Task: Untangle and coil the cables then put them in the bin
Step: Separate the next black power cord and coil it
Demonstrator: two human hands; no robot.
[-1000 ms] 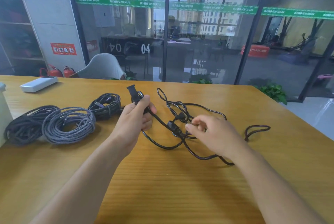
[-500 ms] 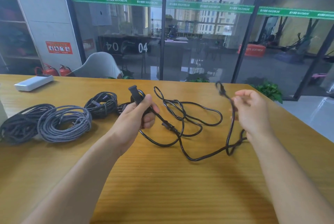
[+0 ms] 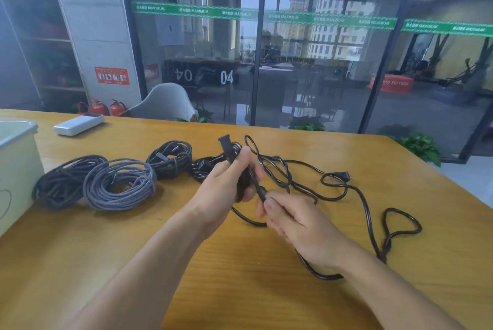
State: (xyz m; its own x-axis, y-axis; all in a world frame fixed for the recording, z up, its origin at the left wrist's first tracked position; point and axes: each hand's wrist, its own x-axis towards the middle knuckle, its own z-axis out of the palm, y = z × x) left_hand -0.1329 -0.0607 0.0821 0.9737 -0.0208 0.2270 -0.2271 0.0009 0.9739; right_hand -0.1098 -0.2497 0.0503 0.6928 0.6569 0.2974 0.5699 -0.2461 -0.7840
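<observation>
I see the left hand (image 3: 226, 185) curled around the black power cable (image 3: 306, 185) below its plug (image 3: 225, 143); the right hand (image 3: 296, 220) pinches the same cable at 4 o'clock, fingertips hidden. Loose loops trail toward 3 o'clock on the wooden table (image 3: 240, 276). Coiled cables (image 3: 120, 185) lie at 9 o'clock; the bin (image 3: 16, 159) is cut off beyond.

right hand (image 3: 298, 225) lowered, now pinching cable (image 3: 344, 191) beside left hand (image 3: 226, 183)
</observation>
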